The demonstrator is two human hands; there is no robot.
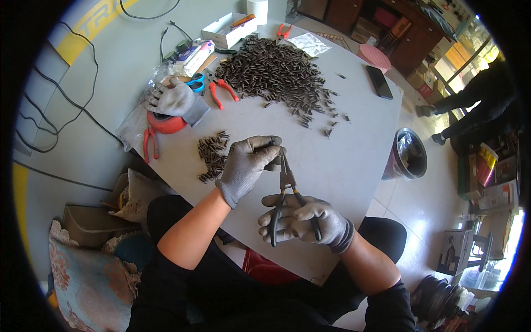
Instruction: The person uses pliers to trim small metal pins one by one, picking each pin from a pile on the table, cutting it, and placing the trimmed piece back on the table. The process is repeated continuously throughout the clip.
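Note:
My left hand [249,162], in a grey coated work glove, pinches a small dark metal spring [271,143], mostly hidden by the fingers. The tips of long-nose pliers [287,178] meet it there. My right hand [313,220], gloved alike, holds the pliers by their spread black handles, palm up with fingers loosely curled. Just left of my left hand lies a small pile of coil springs [212,155] with hooked ends. A much larger heap of such springs [269,70] covers the far part of the grey table [332,174].
Red-handled pliers [223,92], blue-handled scissors [196,83], and a spare glove [176,99] on a red roll [166,123] lie left. More red-handled pliers [150,143] rest by the left edge. A phone [379,82] lies right; a bin [408,153] stands beyond. A person [468,95] is at far right.

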